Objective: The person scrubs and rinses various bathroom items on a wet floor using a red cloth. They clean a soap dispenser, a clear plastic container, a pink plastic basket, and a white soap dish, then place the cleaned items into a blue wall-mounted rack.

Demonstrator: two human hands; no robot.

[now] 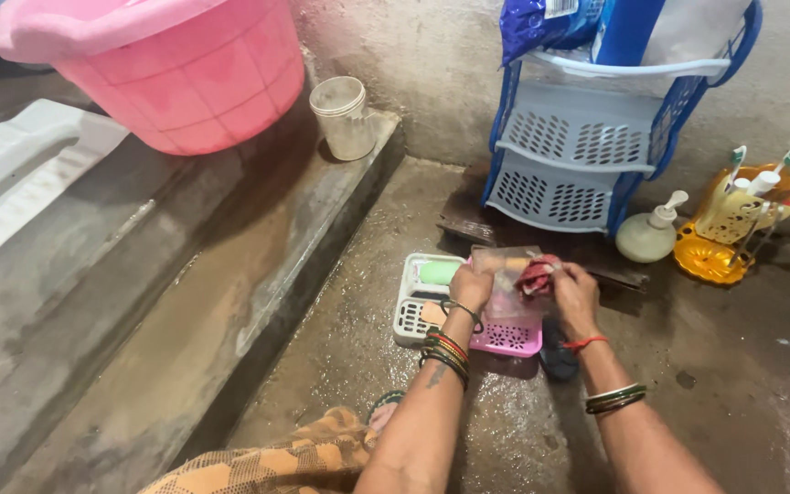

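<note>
Together, both hands [523,285] clutch a clear lid [505,274] and red cloth [535,274] (crumpled, dark-patterned).

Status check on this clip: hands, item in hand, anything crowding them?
Left hand grips clear plastic lid. Right hand presses red cloth on it. Below: pink slotted soap tray, white soap tray holding green bar. Nothing obstructing.

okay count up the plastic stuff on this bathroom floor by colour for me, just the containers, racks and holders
Pink: 2, the big tub and the small tray under the hands.
White: 1, the soap dish.
Blue and white: 1, the tiered rack.
Yellow: 1, the toothbrush holder.
Cream: 2, the mug and the pump bottle.
Total: 7
</note>
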